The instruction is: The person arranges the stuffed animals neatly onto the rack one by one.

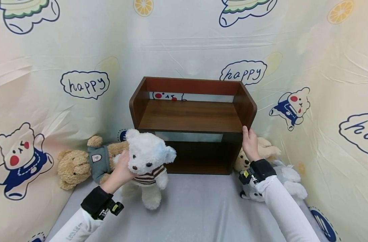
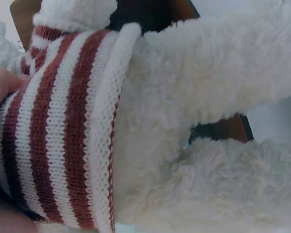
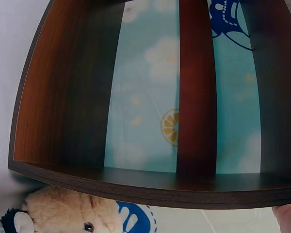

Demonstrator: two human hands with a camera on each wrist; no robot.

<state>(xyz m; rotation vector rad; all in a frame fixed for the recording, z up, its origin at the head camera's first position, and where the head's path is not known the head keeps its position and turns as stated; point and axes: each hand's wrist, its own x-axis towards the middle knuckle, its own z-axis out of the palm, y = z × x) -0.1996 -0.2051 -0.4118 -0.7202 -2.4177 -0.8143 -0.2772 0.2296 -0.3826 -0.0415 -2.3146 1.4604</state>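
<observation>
My left hand grips a white teddy bear by its neck and upper body. The bear is upright, its legs near the grey cloth, in front of the shelf's left side. In the left wrist view its brown-and-white striped sweater fills the left half, with fluffy legs to the right. My right hand holds the right side panel of a dark brown two-tier shelf, its fingertips on the front edge. In the right wrist view both tiers of the shelf hold nothing.
A tan teddy bear in a blue-grey outfit lies on its side at the left. Right of the shelf, a beige plush toy and a grey-white plush toy lie partly behind my right arm. Printed curtains enclose the back and sides.
</observation>
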